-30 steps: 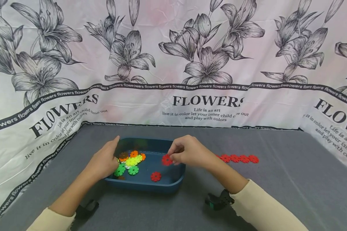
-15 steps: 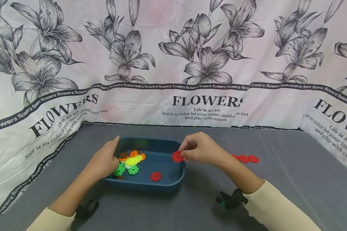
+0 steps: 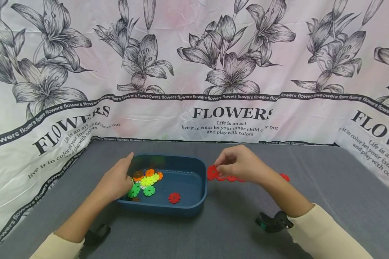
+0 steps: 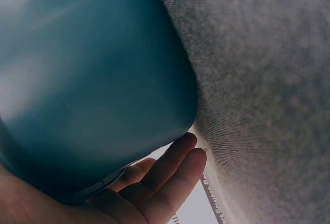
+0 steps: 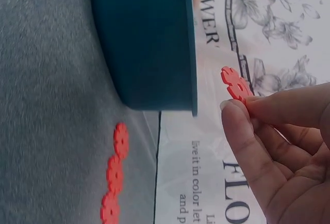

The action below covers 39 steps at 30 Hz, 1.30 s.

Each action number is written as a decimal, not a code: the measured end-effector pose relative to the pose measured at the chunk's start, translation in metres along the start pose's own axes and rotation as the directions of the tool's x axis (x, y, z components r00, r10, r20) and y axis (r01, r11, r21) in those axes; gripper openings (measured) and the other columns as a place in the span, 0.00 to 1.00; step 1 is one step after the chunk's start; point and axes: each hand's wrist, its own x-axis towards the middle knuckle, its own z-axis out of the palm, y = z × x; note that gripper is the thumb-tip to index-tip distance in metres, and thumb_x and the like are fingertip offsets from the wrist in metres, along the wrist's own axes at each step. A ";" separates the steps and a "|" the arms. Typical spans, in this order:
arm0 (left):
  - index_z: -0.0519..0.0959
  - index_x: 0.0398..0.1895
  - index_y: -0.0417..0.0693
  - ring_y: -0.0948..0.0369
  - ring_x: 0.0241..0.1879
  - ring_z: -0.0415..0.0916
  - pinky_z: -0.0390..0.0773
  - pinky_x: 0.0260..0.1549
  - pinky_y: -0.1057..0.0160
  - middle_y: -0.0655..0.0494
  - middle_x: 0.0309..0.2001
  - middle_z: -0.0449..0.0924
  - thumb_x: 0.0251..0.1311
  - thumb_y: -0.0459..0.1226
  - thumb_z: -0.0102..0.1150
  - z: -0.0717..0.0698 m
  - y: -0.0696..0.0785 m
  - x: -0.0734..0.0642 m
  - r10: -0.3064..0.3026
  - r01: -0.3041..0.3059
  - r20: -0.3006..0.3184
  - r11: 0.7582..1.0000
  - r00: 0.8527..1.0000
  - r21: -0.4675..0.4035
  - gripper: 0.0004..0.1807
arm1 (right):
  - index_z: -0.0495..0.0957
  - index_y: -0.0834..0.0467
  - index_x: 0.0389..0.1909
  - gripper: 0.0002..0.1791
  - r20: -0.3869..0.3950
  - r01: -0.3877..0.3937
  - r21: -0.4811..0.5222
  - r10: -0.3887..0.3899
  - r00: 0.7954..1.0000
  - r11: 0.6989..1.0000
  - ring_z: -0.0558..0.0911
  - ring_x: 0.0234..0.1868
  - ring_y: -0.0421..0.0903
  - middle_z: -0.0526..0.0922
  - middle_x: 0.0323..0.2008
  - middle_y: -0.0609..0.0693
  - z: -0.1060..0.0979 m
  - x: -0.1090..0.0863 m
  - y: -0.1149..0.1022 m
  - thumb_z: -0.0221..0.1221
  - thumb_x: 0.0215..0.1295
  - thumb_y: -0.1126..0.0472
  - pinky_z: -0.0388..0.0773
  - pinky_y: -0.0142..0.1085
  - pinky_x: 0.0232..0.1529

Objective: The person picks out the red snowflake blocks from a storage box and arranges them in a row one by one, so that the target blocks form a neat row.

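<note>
My right hand [image 3: 241, 163] pinches a red notched plastic disc [image 3: 212, 172] between thumb and fingertips, just right of the blue bin [image 3: 168, 208]. In the right wrist view the pinched disc [image 5: 237, 85] is held up off the table. A row of red discs [image 3: 231, 178] lies on the table beyond that hand, partly hidden by it. At the bin's left end, my left hand [image 3: 116, 180] grips the wall, and its fingers [image 4: 175, 183] lie along the outside in the left wrist view. Inside the bin are one red disc [image 3: 174, 198] and a pile of yellow discs [image 3: 149, 180], green and orange ones among them.
A grey cloth [image 3: 220, 233] covers the table. Behind it hangs a white curtain [image 3: 162, 122] with flower prints and lettering. A dark strapped device [image 3: 273, 222] sits at the right wrist, and another [image 3: 98, 233] at the left.
My right hand has carried the pinched red disc rightward, from above the bin to past its right wall. My left hand stays on the bin.
</note>
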 end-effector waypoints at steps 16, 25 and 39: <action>0.46 0.78 0.32 0.47 0.36 0.69 0.63 0.20 0.58 0.27 0.72 0.52 0.56 0.23 0.41 0.000 -0.002 0.001 0.002 -0.002 0.003 1.000 1.000 -0.014 0.42 | 0.84 0.67 0.40 0.07 -0.043 -0.012 -0.038 0.010 0.999 0.999 0.87 0.38 0.55 0.87 0.36 0.57 -0.030 -0.018 0.009 0.65 0.63 0.68 0.83 0.47 0.43; 0.47 0.78 0.31 0.44 0.43 0.69 0.63 0.21 0.58 0.26 0.72 0.52 0.56 0.22 0.41 0.000 -0.002 0.001 0.007 -0.007 -0.002 1.000 1.000 -0.017 0.42 | 0.84 0.65 0.41 0.07 -0.070 -0.042 -0.108 0.035 0.997 0.993 0.87 0.37 0.51 0.88 0.37 0.53 -0.055 -0.026 0.021 0.65 0.63 0.67 0.82 0.45 0.44; 0.47 0.78 0.31 0.45 0.40 0.69 0.63 0.21 0.58 0.26 0.72 0.52 0.56 0.22 0.41 0.000 -0.002 0.001 0.006 -0.006 0.001 1.000 1.000 -0.015 0.42 | 0.81 0.68 0.42 0.10 -0.046 -0.134 -0.116 0.130 0.991 0.984 0.86 0.36 0.53 0.86 0.35 0.56 -0.093 -0.038 0.041 0.64 0.63 0.67 0.83 0.42 0.40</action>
